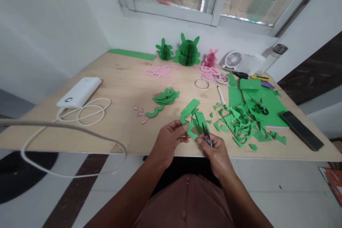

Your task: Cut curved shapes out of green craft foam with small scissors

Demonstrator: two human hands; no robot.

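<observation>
My left hand (171, 137) is closed on a curved green paper cutout (190, 131) near the table's front edge. In my right hand (215, 148) is a small pair of scissors (206, 133), blades pointing up and away from me. The right fingertips also touch the lower end of the cutout. Just beyond both hands lie a green paper strip (190, 106) and a folded green piece (200, 120). A stack of scalloped green cutouts (166, 96) sits further left, with a wavy green cutout (155, 111) and a pink cutout (141, 114) beside it.
Green scraps (242, 124) and green sheets (272, 110) cover the right side, beside a black phone (301, 130). A white power bank (79, 92) with a looping cable (93, 112) lies left. Honeycomb paper figures (187, 51), a small fan (233, 59) and a bottle (272, 58) line the back.
</observation>
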